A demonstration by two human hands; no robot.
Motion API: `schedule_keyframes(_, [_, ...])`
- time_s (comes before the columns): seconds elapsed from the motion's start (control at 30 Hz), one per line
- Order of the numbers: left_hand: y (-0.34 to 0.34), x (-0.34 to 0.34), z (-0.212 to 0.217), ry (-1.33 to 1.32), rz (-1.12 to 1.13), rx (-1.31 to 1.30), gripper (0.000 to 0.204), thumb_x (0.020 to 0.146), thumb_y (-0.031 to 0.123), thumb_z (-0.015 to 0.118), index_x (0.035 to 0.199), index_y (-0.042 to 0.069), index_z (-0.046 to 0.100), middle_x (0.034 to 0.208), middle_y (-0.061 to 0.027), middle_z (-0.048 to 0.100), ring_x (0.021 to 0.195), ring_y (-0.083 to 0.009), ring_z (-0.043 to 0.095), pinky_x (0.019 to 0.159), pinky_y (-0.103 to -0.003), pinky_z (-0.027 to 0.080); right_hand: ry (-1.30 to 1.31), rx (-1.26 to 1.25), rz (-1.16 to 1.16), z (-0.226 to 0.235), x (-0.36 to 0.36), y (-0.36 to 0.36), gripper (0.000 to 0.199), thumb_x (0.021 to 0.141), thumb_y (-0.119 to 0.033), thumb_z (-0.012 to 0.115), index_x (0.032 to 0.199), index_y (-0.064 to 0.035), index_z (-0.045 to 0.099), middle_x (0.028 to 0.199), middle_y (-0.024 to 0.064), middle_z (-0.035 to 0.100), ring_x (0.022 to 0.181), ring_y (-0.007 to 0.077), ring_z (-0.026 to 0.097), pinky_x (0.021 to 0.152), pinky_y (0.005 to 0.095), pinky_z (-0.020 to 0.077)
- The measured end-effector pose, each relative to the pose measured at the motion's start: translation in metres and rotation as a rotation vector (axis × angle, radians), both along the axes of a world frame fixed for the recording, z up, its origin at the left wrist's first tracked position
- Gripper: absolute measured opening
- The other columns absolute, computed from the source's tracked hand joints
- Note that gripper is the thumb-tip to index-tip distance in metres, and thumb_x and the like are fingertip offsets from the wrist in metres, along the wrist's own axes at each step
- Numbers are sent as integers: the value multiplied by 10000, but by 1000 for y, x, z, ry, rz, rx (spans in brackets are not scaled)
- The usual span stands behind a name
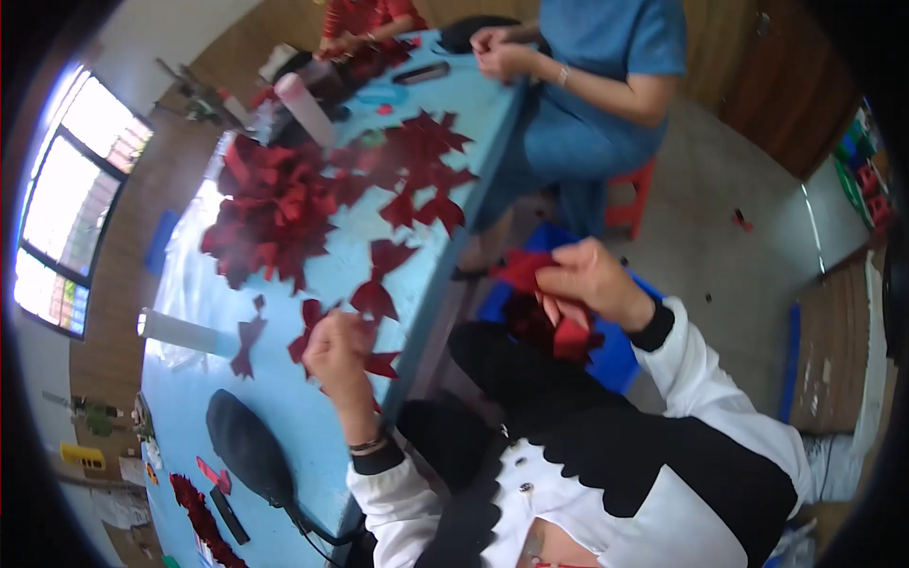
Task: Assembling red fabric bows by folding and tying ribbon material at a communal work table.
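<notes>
A: One bright window [71, 185] far left of you; pale-blue table [322, 454], heap of red pieces [270, 208] on it.

B: Your left hand [338, 355] above it, curled; can't tell whether it grips anything.

A: Farther right, your right hand [595, 281] pinches a red piece [519, 271] over a blue bin [620, 369].

B: Dark-red pieces [528, 317] there, blurred; inside or above, can't tell.

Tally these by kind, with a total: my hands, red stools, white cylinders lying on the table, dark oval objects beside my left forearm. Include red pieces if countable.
Hands: 2 (left hand, right hand)
Red stool: 1
White cylinder: 1
Dark oval object: 1
Red pieces: too overlapped to count; not totalled
Total: 5
</notes>
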State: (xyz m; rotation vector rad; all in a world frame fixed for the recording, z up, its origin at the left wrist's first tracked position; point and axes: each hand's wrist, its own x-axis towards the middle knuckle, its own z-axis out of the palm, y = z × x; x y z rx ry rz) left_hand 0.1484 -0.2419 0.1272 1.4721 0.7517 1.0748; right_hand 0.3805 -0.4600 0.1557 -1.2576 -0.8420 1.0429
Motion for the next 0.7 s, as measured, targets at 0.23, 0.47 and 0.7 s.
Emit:
schedule_keyframes(0.23, [-70,18,9,352,-201,41,321,906,123,441,605,37,512,559,-28,508,501,-98,485,461,-257,338,-61,38,-151,4,-10,7,245,899,-167,547,730,6,583,546,58,587,412,104,501,461,242,410])
schedule_keyframes(0.47, [-130,28,-52,-50,-696,-334,193,866,174,563,856,12,668,790,-83,665,642,-139,614,583,-253,464,158,-60,193,-43,-57,2,223,912,-190,554,819,-11,648,606,49,613,510,89,569,500,212,445])
schedule_keyframes(0.7, [-120,41,-44,-65,-678,-806,368,934,337,483,960,-16,584,759,-161,627,641,-283,630,591,-392,524,197,-167,332,-90,-47,4,254,911,-241,564,839,-15,655,631,2,591,575,66,559,558,214,455])
